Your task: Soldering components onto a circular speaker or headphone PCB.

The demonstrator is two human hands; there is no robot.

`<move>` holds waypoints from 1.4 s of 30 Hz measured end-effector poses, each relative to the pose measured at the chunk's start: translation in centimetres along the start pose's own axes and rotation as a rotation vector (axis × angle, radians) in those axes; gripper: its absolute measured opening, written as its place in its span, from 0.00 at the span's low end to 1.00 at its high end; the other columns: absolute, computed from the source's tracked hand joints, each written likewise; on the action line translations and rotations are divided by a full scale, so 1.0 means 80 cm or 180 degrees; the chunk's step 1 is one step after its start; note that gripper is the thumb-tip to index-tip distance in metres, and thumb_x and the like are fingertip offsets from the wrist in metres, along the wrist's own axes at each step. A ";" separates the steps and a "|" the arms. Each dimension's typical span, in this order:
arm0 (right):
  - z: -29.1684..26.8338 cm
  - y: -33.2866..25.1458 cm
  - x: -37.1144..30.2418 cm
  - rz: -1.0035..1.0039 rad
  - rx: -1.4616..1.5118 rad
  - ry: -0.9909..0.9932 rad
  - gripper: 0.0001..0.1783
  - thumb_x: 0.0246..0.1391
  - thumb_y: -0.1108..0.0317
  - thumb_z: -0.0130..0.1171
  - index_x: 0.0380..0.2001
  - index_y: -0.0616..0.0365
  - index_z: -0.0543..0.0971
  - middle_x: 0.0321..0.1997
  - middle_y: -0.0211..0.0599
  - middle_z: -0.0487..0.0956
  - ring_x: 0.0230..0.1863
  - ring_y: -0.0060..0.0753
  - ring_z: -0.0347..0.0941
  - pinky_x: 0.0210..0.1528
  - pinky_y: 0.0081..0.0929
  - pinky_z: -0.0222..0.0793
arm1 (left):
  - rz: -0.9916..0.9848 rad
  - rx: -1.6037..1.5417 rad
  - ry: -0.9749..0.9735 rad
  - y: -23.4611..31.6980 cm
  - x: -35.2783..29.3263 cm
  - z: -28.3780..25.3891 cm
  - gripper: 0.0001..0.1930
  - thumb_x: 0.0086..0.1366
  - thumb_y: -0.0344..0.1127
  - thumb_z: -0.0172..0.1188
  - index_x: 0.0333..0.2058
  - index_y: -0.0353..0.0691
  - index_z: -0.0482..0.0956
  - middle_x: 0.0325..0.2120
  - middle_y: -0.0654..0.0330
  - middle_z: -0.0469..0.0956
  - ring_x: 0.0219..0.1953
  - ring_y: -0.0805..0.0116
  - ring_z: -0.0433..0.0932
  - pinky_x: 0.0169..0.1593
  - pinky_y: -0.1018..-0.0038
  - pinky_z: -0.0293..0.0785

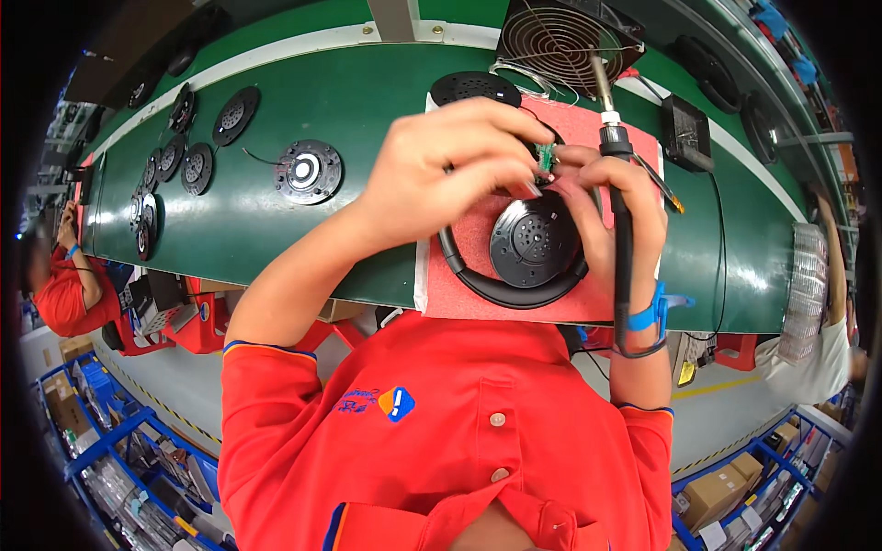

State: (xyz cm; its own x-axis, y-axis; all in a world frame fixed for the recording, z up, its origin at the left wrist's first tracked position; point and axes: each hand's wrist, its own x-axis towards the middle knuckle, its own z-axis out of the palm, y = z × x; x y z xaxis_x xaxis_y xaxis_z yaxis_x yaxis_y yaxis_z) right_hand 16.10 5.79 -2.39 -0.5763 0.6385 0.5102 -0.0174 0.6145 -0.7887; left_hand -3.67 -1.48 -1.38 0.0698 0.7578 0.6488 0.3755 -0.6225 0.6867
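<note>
My left hand (450, 170) reaches in from the left, thumb and fingers pinched on a small green circuit board (546, 158). Tucked in my right hand (629, 197) is a soldering iron (623, 248), its metal tip pointing up and away from the board. The thumb and fingertips of that hand also meet at the board's right edge. Just below lies a pair of black headphones, with a curved headband (514, 296) and a round ear cup driver plate (535, 241) dotted with holes. My fingers partly cover the other ear cup.
A pink foam mat (432, 294) lies under the headphones on the green bench (367, 92). Several round black driver plates (309, 172) are spread out at left. A fan with a wire guard (560, 46) stands at the back, beside a black tray (686, 133). Other people sit at both sides.
</note>
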 end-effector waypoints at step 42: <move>0.056 0.003 0.040 -0.0340 0.0028 0.0247 0.15 0.44 0.82 0.61 0.36 0.58 0.72 0.30 0.31 0.76 0.30 0.20 0.74 0.32 0.17 0.70 | -0.1603 0.0211 0.0298 -0.001 -0.015 -0.005 0.06 0.63 0.30 0.55 0.33 0.34 0.74 0.16 0.66 0.73 0.19 0.85 0.68 0.23 0.84 0.64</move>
State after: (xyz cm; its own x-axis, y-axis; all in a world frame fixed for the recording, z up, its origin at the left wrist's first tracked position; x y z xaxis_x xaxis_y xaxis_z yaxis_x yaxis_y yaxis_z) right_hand 10.57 5.92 -2.49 -0.5058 0.6036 0.6162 -0.0827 0.6772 -0.7312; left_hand -4.16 -2.40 -2.07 -0.2165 0.9377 0.2717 0.3991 -0.1689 0.9012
